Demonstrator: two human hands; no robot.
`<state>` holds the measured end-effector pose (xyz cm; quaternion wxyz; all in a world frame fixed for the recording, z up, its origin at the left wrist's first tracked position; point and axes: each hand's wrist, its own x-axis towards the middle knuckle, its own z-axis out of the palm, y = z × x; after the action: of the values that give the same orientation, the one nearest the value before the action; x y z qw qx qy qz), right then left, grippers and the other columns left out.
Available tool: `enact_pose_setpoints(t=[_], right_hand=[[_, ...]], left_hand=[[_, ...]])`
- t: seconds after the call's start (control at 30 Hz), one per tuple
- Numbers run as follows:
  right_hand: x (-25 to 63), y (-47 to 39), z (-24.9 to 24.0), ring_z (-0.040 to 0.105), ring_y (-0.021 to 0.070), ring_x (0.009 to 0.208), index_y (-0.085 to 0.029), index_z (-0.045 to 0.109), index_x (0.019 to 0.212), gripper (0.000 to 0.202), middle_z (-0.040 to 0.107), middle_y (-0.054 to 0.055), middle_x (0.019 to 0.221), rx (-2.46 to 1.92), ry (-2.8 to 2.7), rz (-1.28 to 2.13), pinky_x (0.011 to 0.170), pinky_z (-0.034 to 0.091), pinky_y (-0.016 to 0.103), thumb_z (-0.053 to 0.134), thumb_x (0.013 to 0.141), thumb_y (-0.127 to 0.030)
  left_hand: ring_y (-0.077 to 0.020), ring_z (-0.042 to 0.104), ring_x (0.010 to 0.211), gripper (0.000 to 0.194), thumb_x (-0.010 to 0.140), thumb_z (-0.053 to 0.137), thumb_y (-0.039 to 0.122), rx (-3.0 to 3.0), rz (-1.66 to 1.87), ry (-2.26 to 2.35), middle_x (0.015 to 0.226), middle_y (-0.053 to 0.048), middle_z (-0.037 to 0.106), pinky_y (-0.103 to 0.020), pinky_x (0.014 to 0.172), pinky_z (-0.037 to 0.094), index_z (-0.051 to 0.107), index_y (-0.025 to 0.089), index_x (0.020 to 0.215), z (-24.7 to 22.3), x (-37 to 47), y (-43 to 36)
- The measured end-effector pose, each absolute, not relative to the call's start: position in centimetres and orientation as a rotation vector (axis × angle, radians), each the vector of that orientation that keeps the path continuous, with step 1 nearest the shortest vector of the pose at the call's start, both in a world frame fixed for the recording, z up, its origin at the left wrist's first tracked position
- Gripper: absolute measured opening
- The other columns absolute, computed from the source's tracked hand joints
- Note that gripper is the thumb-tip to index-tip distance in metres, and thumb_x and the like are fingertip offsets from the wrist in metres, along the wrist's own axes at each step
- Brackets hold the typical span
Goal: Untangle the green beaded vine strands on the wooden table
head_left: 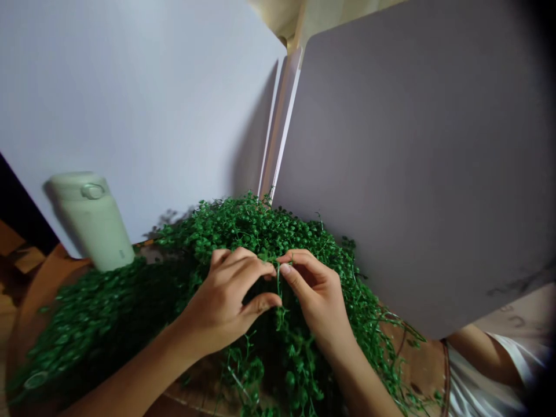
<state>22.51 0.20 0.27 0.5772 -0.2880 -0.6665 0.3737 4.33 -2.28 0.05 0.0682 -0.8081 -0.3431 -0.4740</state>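
In the head view, the left hand is curling over a heap of green vines, its fingers bent and its thumb pressing toward the forefinger so that it is pinching a thin stem at the fingertips. The right hand is meeting it from the other side, its thumb and forefinger closing on the same stem, which is hanging straight down between the two hands. The fingertips of both hands are almost touching just above the middle of the heap. The vines, thick with small round leaves, are spreading across a round wooden table, trailing over its near edge below the wrists and reaching out to the left, where they are blurring. A pale green bottle with a ring on its lid is standing at the back left of the table, tilting in this view and touching the edge of the vines. Behind the bottle a white board is leaning upright, and to its right a grey board is standing at an angle, the two nearly meeting behind the heap. At the lower right, under the grey board, another person's arm in a white sleeve is showing, well apart from the two working hands.
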Motion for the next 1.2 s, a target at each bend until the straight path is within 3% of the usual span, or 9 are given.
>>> enact_pose_setpoints(t=[0.07, 0.2, 0.3, 0.43, 0.63, 0.8, 0.9, 1.03, 1.2], right_hand=[[22.4, 0.0, 0.3, 0.065, 0.014, 0.087, -0.027, 0.08, 0.094, 0.006, 0.068, 0.001, 0.094, -0.668, -1.59, 0.839, 0.078, 0.053, 0.024, 0.074, 0.093, -0.028], [22.3, -0.2, 0.3, 0.066, 0.0112, 0.083, -0.032, 0.078, 0.11, 0.023, 0.069, -0.002, 0.093, -0.646, -1.505, 0.94, 0.075, 0.055, 0.021, 0.081, 0.087, -0.028], [22.5, -0.1, 0.3, 0.071, 0.0127, 0.092, -0.033, 0.074, 0.116, 0.033, 0.074, -0.001, 0.104, -0.586, -1.425, 1.065, 0.084, 0.058, 0.023, 0.084, 0.085, -0.029], [22.9, 0.0, 0.2, 0.07, 0.0169, 0.112, -0.032, 0.068, 0.127, 0.044, 0.073, 0.002, 0.118, -0.599, -1.564, 1.175, 0.101, 0.055, 0.029, 0.083, 0.086, -0.034], [23.1, 0.0, -0.2, 0.059, 0.0222, 0.128, -0.039, 0.049, 0.143, 0.068, 0.047, 0.003, 0.153, -0.757, -1.726, 1.11, 0.1, 0.057, 0.035, 0.083, 0.085, -0.038], [23.3, -0.4, 0.2, 0.058, 0.0216, 0.123, -0.043, 0.033, 0.153, 0.084, 0.034, 0.005, 0.16, -0.794, -1.771, 1.017, 0.087, 0.061, 0.031, 0.083, 0.085, -0.041], [23.6, -0.5, 0.7, 0.061, 0.0199, 0.116, -0.04, 0.035, 0.154, 0.074, 0.045, 0.006, 0.152, -0.788, -1.818, 0.957, 0.079, 0.059, 0.027, 0.075, 0.092, -0.042], [23.6, -0.4, 1.0, 0.067, 0.0155, 0.093, -0.03, 0.068, 0.125, 0.026, 0.072, 0.002, 0.111, -0.745, -1.922, 0.758, 0.081, 0.054, 0.026, 0.066, 0.099, -0.033], [23.1, -0.9, 1.1, 0.066, 0.0121, 0.084, -0.026, 0.077, 0.106, 0.013, 0.075, -0.001, 0.095, -0.579, -1.784, 0.491, 0.077, 0.05, 0.023, 0.067, 0.099, -0.021]], left_hand=[[-0.0187, 0.061, 0.085, 0.04, 0.102, 0.048, 0.057, -2.501, -1.438, -1.03, 0.086, -0.001, 0.068, -0.033, 0.083, 0.036, 0.061, 0.02, 0.096, -0.3, 4.8, -2.3], [-0.0154, 0.061, 0.083, 0.013, 0.102, 0.058, 0.033, -2.571, -1.542, -1.199, 0.088, 0.002, 0.068, -0.029, 0.083, 0.039, 0.064, 0.021, 0.097, -0.1, 4.7, -2.3], [-0.0144, 0.062, 0.083, 0.005, 0.095, 0.062, 0.024, -2.616, -1.637, -1.343, 0.087, 0.002, 0.068, -0.027, 0.082, 0.041, 0.066, 0.022, 0.093, 0.2, 4.1, -1.9], [-0.0144, 0.064, 0.082, 0.012, 0.095, 0.065, 0.03, -2.601, -2.042, -1.449, 0.085, 0.0, 0.067, -0.025, 0.077, 0.046, 0.068, 0.02, 0.089, 0.2, 3.5, -1.3], [-0.0152, 0.065, 0.087, 0.012, 0.091, 0.07, 0.03, -2.415, -2.416, -1.426, 0.094, -0.004, 0.071, -0.023, 0.077, 0.048, 0.073, 0.018, 0.087, 0.5, 4.0, -1.2], [-0.0149, 0.064, 0.09, 0.015, 0.089, 0.072, 0.033, -2.358, -2.58, -1.505, 0.101, -0.004, 0.07, -0.022, 0.079, 0.048, 0.073, 0.018, 0.086, 0.2, 4.4, -1.2], [-0.0153, 0.064, 0.086, 0.016, 0.091, 0.07, 0.034, -2.562, -2.579, -1.481, 0.092, -0.003, 0.067, -0.022, 0.076, 0.049, 0.073, 0.019, 0.092, -0.2, 4.6, -1.3], [-0.0128, 0.06, 0.078, 0.013, 0.092, 0.068, 0.032, -2.704, -2.415, -1.407, 0.088, -0.002, 0.064, -0.02, 0.069, 0.047, 0.071, 0.02, 0.092, -0.5, 4.7, -1.4], [-0.0137, 0.061, 0.093, 0.007, 0.091, 0.069, 0.025, -2.764, -2.316, -1.289, 0.097, -0.002, 0.062, -0.021, 0.083, 0.048, 0.068, 0.02, 0.087, -0.6, 5.0, -1.6]])
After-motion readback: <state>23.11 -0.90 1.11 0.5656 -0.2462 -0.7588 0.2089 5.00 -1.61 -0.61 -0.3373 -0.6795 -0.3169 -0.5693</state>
